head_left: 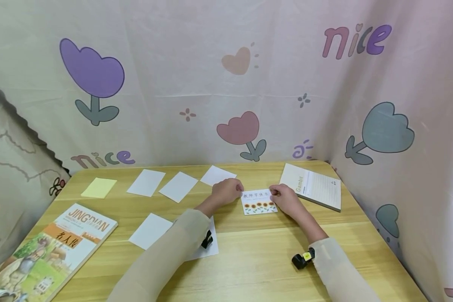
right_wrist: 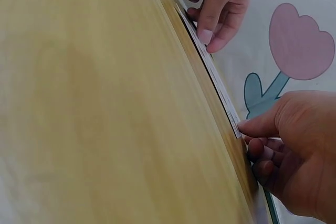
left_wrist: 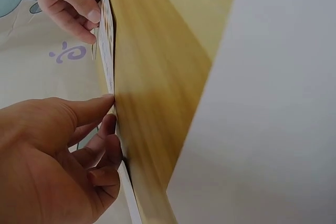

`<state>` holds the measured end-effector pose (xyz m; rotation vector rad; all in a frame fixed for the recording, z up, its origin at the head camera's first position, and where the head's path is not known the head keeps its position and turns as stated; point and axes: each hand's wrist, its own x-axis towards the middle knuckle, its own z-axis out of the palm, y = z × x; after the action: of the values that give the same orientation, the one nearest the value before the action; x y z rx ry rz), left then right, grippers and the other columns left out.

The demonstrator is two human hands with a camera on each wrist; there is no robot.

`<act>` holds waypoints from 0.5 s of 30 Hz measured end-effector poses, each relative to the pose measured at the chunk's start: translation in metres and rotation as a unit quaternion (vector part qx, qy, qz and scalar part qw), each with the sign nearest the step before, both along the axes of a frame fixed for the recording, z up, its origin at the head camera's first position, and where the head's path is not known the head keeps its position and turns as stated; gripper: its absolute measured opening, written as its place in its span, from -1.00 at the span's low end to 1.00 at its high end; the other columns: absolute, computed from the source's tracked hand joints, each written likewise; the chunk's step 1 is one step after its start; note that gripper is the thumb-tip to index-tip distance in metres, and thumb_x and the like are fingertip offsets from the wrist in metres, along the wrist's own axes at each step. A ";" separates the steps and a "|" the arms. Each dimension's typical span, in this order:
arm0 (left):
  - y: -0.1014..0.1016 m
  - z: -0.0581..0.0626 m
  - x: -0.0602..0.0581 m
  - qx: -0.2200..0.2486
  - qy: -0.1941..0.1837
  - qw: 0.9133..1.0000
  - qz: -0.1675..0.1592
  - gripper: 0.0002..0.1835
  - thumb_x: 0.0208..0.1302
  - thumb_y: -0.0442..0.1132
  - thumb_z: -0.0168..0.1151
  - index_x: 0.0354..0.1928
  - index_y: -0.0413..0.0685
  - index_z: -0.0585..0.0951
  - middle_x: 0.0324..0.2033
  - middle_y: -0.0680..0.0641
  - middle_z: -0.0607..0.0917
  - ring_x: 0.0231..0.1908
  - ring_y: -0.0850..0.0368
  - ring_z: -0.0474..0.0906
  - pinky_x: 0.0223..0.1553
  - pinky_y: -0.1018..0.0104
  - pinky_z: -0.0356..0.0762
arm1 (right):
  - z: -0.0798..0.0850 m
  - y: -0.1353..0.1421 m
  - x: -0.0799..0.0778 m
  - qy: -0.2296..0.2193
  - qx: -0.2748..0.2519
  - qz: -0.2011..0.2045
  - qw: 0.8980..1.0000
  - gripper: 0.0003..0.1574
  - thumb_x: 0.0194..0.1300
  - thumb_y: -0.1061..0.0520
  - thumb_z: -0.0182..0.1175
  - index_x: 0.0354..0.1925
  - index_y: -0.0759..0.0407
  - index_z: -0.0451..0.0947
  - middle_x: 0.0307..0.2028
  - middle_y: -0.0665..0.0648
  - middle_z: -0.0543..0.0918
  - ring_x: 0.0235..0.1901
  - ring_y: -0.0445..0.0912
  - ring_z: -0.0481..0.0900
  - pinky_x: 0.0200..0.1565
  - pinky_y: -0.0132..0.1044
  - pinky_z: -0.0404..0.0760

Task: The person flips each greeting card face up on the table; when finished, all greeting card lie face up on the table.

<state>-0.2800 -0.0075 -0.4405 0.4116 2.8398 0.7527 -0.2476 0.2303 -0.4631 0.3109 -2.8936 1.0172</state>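
A small white greeting card (head_left: 259,202) with Chinese lettering above a row of sunflowers lies between the two hands, close over the wooden table. At its upper left corner, my left hand (head_left: 227,191) pinches the edge between thumb and fingers. My right hand (head_left: 285,197) pinches the upper right corner in the same way. In the left wrist view the card (left_wrist: 106,40) appears nearly edge-on, the left thumb against its near end. The right wrist view also shows the card (right_wrist: 210,72) as a thin strip between both hands.
Several blank white cards (head_left: 146,183) and a yellow one (head_left: 99,188) lie at the back left. More white paper (head_left: 151,230) is partly under the left forearm. An illustrated book (head_left: 56,251) lies front left; a Gambit notebook (head_left: 317,186) lies behind the right hand. A printed curtain (head_left: 173,84) hangs behind.
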 end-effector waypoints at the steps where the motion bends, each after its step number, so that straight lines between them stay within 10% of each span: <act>1: 0.000 0.000 0.000 0.000 0.002 1.000 0.001 -0.92 0.37 -0.15 0.28 -0.18 0.17 0.73 -0.17 0.13 0.73 -0.10 0.12 0.60 0.04 -0.03 0.41 | 0.000 0.000 0.000 -0.001 0.000 0.000 1.000 -0.75 0.34 0.31 0.25 -0.01 0.31 0.61 -0.16 0.21 0.59 -0.15 0.05 0.49 0.00 -0.02 0.53; 15: -0.065 0.023 -0.020 0.075 0.011 0.997 0.016 -0.79 0.43 -0.13 0.20 0.00 0.06 0.70 -0.06 0.01 0.72 -0.06 0.06 0.62 0.03 -0.01 0.49 | 0.025 -0.029 -0.022 -0.023 -0.078 -0.011 0.997 -0.53 0.47 0.06 0.17 0.25 0.22 0.55 0.01 0.17 0.65 -0.07 0.01 0.57 0.03 -0.05 0.55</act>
<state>-0.3000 -0.0728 -0.4177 0.3988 2.8266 0.9784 -0.2697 0.2018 -0.4382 0.2479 -2.8292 1.2526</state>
